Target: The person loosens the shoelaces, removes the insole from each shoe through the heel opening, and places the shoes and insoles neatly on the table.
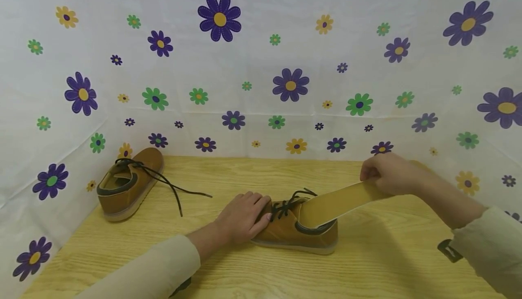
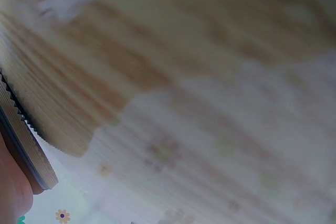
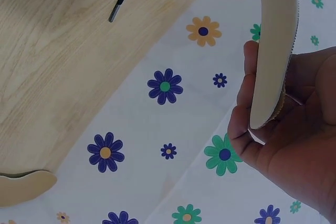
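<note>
A brown lace-up shoe (image 1: 293, 231) lies on the wooden table, its toe to the left. My left hand (image 1: 244, 217) grips the toe, thumb on the near side and fingers over the top; the left wrist view catches only the edge of the sole (image 2: 29, 145) beside part of the hand. Between the fingers and thumb of my right hand (image 1: 393, 174) is the far end of a tan insole (image 1: 342, 203). That insole slants down into the shoe's opening, its lower end hidden inside. The right wrist view shows the held end (image 3: 275, 51) edge-on.
Another brown shoe (image 1: 126, 195) stands at the back left, its dark laces (image 1: 177, 190) trailing across the table (image 1: 228, 272). A second insole (image 3: 23, 188) lies on the tabletop, partly behind the right hand in the head view. A flower-patterned white cloth (image 1: 253, 63) rises behind the table.
</note>
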`<state>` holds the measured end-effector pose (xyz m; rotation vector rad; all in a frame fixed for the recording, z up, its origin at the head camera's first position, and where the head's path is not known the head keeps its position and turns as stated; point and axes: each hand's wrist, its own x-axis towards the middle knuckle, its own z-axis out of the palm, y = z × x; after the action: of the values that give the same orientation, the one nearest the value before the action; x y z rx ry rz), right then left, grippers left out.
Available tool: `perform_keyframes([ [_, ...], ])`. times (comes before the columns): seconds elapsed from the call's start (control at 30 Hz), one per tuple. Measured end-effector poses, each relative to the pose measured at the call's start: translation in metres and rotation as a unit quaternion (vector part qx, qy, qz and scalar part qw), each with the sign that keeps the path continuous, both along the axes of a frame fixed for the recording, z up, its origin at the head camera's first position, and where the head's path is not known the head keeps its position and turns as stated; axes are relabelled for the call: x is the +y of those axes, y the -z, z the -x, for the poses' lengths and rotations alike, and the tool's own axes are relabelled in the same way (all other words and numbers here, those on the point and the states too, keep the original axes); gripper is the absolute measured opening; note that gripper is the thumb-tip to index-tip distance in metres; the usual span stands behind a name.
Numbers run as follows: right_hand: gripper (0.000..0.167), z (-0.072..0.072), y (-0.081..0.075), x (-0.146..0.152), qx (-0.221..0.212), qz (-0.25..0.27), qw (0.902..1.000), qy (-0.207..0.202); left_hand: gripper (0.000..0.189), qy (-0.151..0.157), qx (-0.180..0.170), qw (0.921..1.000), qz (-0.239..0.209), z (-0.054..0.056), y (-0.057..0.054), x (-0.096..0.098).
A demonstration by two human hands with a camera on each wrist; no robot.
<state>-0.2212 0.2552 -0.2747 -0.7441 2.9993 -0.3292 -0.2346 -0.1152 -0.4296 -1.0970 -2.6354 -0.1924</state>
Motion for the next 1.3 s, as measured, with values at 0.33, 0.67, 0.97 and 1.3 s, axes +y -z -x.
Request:
perform_keyframes([
  [0.33,0.034,0.001,-0.001,0.006,0.0,-0.015,0.9996,0.024,0.045,-0.001,0.005,1.0,-0.001,0.0,-0.001,-0.001],
  [0.67,0.026,0.007,0.003,0.02,0.042,-0.043,0.9976,0.033,0.044,-0.005,0.004,1.0,-0.002,0.001,0.002,-0.002],
  [0.97,0.02,0.014,0.015,0.043,0.044,-0.042,0.9958,0.07,0.045,-0.007,0.0,1.0,0.0,0.0,0.003,-0.002],
  [1.3,0.02,0.02,0.047,0.08,0.004,-0.027,0.9888,0.147,0.046,-0.004,-0.006,1.0,0.003,0.0,0.001,0.0],
])
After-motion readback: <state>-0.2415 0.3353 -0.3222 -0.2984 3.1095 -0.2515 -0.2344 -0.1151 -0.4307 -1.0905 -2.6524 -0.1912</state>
